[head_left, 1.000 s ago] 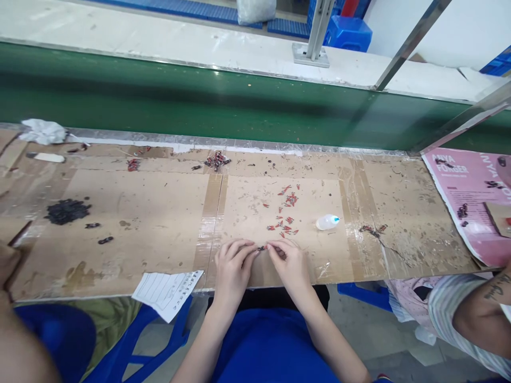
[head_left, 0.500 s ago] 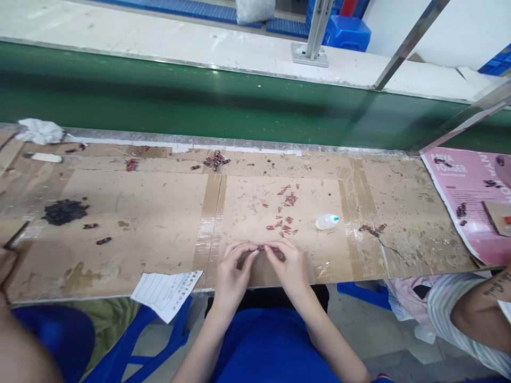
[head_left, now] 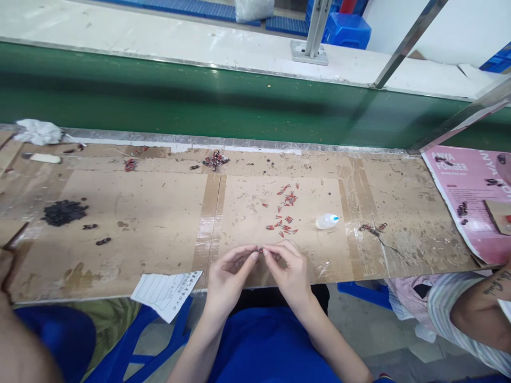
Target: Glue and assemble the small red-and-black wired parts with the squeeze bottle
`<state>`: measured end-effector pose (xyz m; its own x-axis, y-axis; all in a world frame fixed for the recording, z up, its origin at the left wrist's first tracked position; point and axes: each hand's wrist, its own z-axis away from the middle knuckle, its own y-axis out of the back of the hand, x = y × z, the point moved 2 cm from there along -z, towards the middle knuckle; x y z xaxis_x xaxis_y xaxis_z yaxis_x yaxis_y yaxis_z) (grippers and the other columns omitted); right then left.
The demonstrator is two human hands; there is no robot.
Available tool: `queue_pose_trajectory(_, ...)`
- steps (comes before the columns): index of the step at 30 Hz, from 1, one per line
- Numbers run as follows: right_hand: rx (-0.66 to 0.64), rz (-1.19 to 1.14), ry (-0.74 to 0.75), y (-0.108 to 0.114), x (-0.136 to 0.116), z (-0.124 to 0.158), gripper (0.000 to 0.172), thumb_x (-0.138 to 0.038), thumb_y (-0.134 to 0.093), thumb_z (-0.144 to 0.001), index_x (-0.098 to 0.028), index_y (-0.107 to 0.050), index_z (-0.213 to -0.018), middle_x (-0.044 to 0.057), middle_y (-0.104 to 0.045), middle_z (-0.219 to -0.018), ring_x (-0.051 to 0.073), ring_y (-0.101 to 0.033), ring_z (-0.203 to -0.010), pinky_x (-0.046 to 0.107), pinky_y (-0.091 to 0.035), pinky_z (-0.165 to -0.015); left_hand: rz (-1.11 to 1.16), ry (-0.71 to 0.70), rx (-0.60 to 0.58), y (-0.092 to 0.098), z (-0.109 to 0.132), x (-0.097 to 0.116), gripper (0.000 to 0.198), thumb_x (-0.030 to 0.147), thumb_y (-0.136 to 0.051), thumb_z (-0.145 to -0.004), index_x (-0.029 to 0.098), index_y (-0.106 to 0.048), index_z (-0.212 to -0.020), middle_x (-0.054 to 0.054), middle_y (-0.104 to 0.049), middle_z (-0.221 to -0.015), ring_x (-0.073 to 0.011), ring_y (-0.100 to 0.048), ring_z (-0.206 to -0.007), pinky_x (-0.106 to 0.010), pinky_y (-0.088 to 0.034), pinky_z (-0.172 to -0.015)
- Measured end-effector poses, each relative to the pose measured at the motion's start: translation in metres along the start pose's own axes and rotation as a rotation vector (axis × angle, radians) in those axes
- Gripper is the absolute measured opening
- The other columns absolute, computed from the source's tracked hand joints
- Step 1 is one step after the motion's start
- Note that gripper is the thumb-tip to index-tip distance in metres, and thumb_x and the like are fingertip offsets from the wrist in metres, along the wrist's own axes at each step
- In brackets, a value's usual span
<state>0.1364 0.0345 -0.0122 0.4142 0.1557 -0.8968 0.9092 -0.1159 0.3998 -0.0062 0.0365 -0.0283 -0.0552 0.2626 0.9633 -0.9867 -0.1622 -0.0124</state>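
Observation:
My left hand (head_left: 228, 274) and my right hand (head_left: 289, 268) meet at the near edge of the cardboard-covered table. Between their pinched fingertips is a small dark and red part (head_left: 260, 250), gripped from both sides and partly covered by the fingers. Just beyond the hands lie several small red parts (head_left: 290, 199), loosely scattered. A translucent bottle with a blue tip (head_left: 326, 221) rests on its side to their right. Farther back is a pile of dark and red parts (head_left: 215, 160).
A black heap (head_left: 64, 213) lies at the left, with a paper sheet (head_left: 167, 292) overhanging the near edge. Behind the cardboard (head_left: 159, 213) runs a green belt (head_left: 199, 106). People sit on both sides; a tattooed arm (head_left: 485, 298) shows at right.
My left hand has shifted slightly left and turned, its thumb now nearer the small part. The right hand stays almost in place, its fingers slightly changed.

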Motion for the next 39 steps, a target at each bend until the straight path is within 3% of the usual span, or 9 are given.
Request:
queue_pose_trajectory(6,-0.008,-0.085,-0.032,0.002,-0.001,-0.001,0.016,-0.022,-0.061,-0.09,-0.023,-0.077,-0.091,0.005,-0.071,-0.079,0.018,-0.065,-0.073,0.032,-0.058,-0.067,-0.002,-0.049,0.015,-0.007,0.003,-0.002,0.04,0.052,-0.077,-0.069,0.016,-0.073,-0.087,-0.012,-0.077,-0.092,-0.0243,-0.074,-0.089,-0.036,-0.062,-0.084)
queue_pose_trajectory(14,-0.052,-0.501,-0.294,0.002,0.009,-0.001,0.011,-0.03,-0.07,-0.084,-0.023,-0.077,-0.088,0.005,-0.077,-0.09,0.02,-0.074,-0.084,0.033,-0.062,-0.078,0.051,0.048,-0.007,-0.012,0.008,0.006,0.041,0.049,-0.077,-0.07,0.015,-0.071,-0.09,-0.012,-0.077,-0.094,-0.0253,-0.074,-0.092,-0.038,-0.061,-0.087)
queue_pose_trajectory(19,-0.041,-0.434,-0.259,0.007,0.002,0.0,0.011,-0.029,-0.068,-0.085,-0.022,-0.076,-0.086,0.006,-0.077,-0.09,0.02,-0.074,-0.085,0.032,-0.062,-0.078,0.034,-0.011,0.029,-0.015,0.013,0.014,0.037,0.047,-0.077,-0.07,0.015,-0.071,-0.087,-0.011,-0.076,-0.09,-0.024,-0.074,-0.087,-0.036,-0.062,-0.082)
queue_pose_trajectory(26,-0.039,-0.184,-0.059,0.024,-0.011,-0.004,0.01,-0.022,-0.065,-0.087,-0.023,-0.074,-0.088,0.005,-0.075,-0.086,0.018,-0.07,-0.082,0.031,-0.059,-0.074,-0.062,-0.151,0.078,-0.019,0.02,0.018,0.032,0.045,-0.072,-0.078,0.016,-0.07,-0.092,-0.01,-0.075,-0.093,-0.0208,-0.073,-0.089,-0.031,-0.061,-0.083)
queue_pose_trajectory(39,-0.168,-0.218,-0.214,0.028,-0.009,-0.006,0.011,-0.029,-0.061,-0.086,-0.021,-0.066,-0.083,0.002,-0.069,-0.082,0.014,-0.066,-0.072,0.025,-0.056,-0.07,-0.092,-0.152,-0.009,-0.017,0.019,0.02,0.031,0.038,-0.071,-0.08,0.017,-0.064,-0.102,-0.008,-0.076,-0.09,-0.0208,-0.073,-0.09,-0.035,-0.058,-0.091)
